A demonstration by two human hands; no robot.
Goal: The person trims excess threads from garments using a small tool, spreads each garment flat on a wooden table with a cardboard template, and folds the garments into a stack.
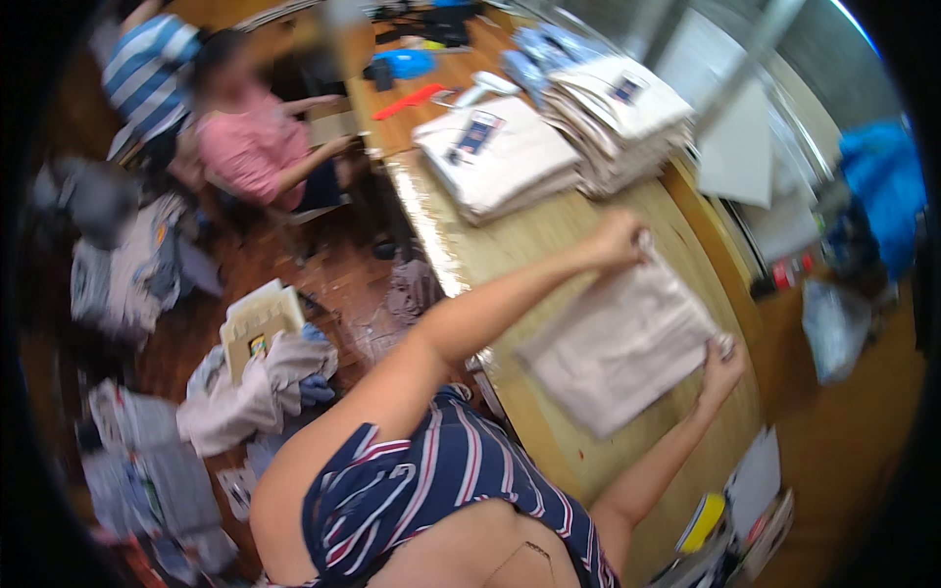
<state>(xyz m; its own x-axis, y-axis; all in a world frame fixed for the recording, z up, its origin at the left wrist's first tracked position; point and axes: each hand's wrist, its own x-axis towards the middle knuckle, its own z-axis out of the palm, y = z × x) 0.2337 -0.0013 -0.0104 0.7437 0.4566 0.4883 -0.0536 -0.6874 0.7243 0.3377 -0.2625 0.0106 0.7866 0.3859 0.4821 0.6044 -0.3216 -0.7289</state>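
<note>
A folded beige garment [618, 348] is stretched between my hands over the wooden table [549, 250]. It looks slightly smeared by motion, and I cannot tell whether it touches the tabletop. My left hand [619, 241] is closed on its upper corner, and my right hand [723, 368] grips the corner at its right side. Just beyond my left hand stands a stack of folded beige garments [510, 167] with a dark tag on top. Beside that stack, to its right, rises a taller stack of similar garments [627, 122], also tagged.
Behind the stacks lie blue bagged items [549, 54], a white tagging tool [487, 86] and a red strip [408, 101]. Two people sit at the far left, one in a pink top [250, 147]. Piled clothes [250, 387] cover part of the floor. A clear plastic bag [833, 328] hangs right.
</note>
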